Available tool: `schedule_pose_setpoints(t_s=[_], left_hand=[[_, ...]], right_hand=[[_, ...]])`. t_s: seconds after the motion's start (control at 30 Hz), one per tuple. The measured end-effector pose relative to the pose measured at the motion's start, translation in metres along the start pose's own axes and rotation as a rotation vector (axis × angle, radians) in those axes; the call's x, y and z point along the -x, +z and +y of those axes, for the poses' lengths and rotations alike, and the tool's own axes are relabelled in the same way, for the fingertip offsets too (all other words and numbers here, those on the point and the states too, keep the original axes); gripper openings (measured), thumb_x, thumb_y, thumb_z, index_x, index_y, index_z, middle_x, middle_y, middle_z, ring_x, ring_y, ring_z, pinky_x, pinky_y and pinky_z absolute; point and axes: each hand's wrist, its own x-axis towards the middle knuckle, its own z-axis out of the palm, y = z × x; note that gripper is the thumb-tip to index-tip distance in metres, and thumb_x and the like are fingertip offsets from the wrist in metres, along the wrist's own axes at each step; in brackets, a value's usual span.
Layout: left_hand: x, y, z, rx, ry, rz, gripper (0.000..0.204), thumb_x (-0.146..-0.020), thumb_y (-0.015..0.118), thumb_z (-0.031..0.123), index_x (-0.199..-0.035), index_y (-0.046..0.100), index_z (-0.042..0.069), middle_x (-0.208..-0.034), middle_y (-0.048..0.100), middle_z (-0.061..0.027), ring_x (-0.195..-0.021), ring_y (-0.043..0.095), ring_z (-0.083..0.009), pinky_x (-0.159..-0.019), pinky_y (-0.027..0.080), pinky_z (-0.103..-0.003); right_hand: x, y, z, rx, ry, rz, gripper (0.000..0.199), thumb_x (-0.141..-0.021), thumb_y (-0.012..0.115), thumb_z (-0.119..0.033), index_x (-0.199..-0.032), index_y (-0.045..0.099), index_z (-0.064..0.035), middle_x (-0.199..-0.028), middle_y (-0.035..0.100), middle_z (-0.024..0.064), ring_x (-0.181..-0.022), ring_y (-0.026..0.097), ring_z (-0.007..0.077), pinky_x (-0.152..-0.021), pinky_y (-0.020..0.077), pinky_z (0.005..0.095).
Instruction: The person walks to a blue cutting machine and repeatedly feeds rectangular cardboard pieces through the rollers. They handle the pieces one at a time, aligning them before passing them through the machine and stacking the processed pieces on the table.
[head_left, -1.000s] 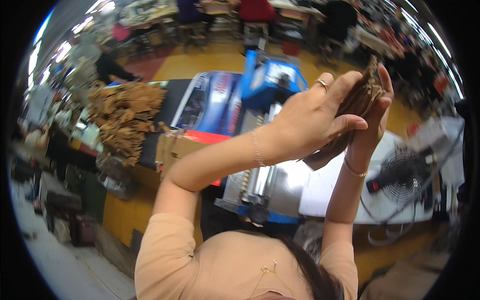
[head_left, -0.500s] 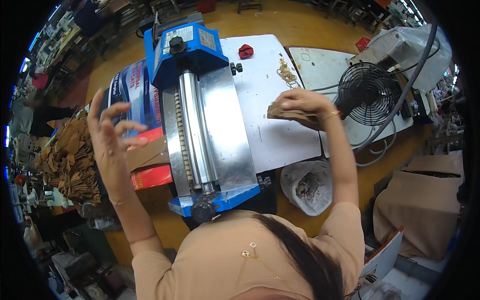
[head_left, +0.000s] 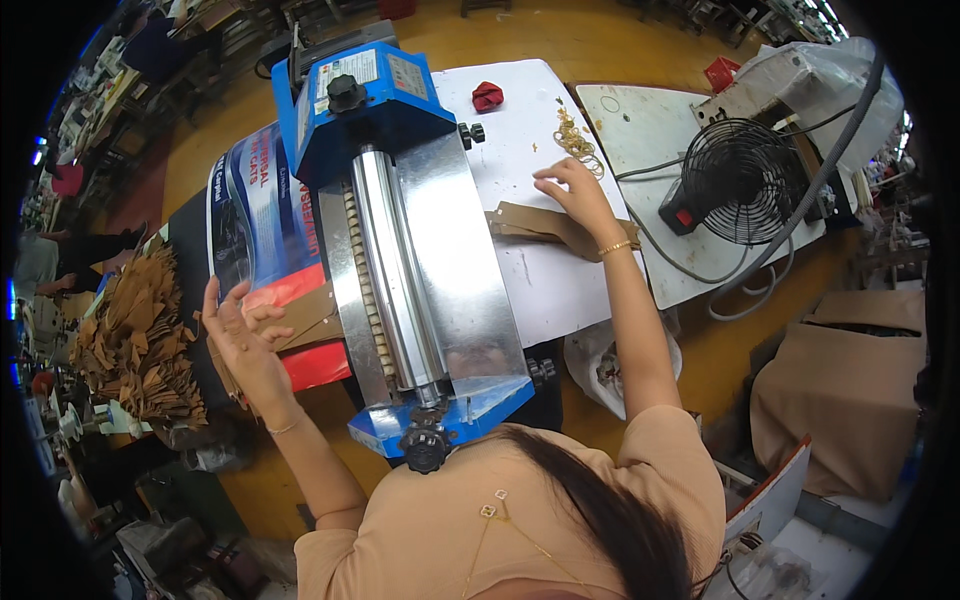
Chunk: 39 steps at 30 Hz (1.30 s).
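Note:
A blue roller machine with shiny metal rollers stands in front of me. To its left, my left hand is raised with the fingers spread, holding nothing. Brown flat pieces lie beside that hand, on a red and blue printed sheet. On the right, my right hand hovers over a small stack of brown pieces on the white tabletop. Its fingers are apart and grip nothing. Part of the stack is hidden under my wrist. Tan rubber bands lie just beyond those fingers.
A large heap of brown pieces sits at the far left. A black fan with cables stands on the right-hand table. Below the tabletop is a white sack. A crumpled red cloth lies near the far edge.
My right hand has let go of the stack of brown pieces, which now lies on the white tabletop. My left hand has come lower and nearer to me, its fingers still spread.

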Motion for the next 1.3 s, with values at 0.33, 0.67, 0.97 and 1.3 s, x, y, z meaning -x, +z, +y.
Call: schedule_pose_setpoints(t_s=[0.33, 0.67, 0.97, 1.3], left_hand=[[0.006, 0.019, -0.03, 0.079, -0.145, -0.091, 0.044, -0.098, 0.056, 0.027, -0.134, 0.045, 0.004, -0.113, 0.054, -0.0112, -0.078, 0.06, -0.0099, -0.055, 0.053, -0.02], [0.012, 0.015, -0.059, 0.016, -0.311, -0.311, 0.038, -0.093, 0.063, 0.022, -0.125, 0.057, 0.002, -0.107, 0.061, -0.0049, -0.091, 0.059, -0.0109, -0.072, 0.048, -0.023], [0.022, 0.014, -0.068, -0.1, -0.378, -0.455, 0.032, -0.092, 0.065, 0.022, -0.113, 0.065, -0.001, -0.096, 0.062, -0.0049, -0.084, 0.058, -0.0107, -0.072, 0.046, -0.024], [0.024, 0.021, -0.064, -0.378, -0.231, -0.521, 0.032, -0.089, 0.066, 0.027, -0.1, 0.069, -0.003, -0.087, 0.058, -0.0087, -0.078, 0.055, -0.0165, -0.074, 0.045, -0.029]], right_hand=[[0.043, 0.036, -0.025, 0.362, -0.058, 0.171, 0.025, -0.081, 0.072, -0.025, -0.1, 0.072, -0.0084, -0.109, 0.064, 0.0065, -0.099, 0.058, 0.0259, -0.088, 0.045, 0.0377], [0.051, -0.014, -0.071, -0.36, 0.162, 0.067, 0.015, -0.091, 0.06, -0.008, -0.104, 0.066, -0.0011, -0.088, 0.068, 0.0046, -0.073, 0.062, 0.0117, -0.068, 0.05, 0.0268], [0.038, -0.021, -0.154, -0.087, 0.086, -0.432, 0.016, -0.083, 0.069, -0.015, -0.087, 0.071, 0.0003, -0.078, 0.07, 0.013, -0.067, 0.066, 0.0187, -0.067, 0.0513, 0.0285], [0.013, 0.02, -0.191, -0.087, -0.118, -0.514, 0.017, -0.08, 0.071, -0.02, -0.085, 0.073, -0.0037, -0.077, 0.071, 0.0141, -0.07, 0.068, 0.0259, -0.067, 0.0522, 0.0329]])
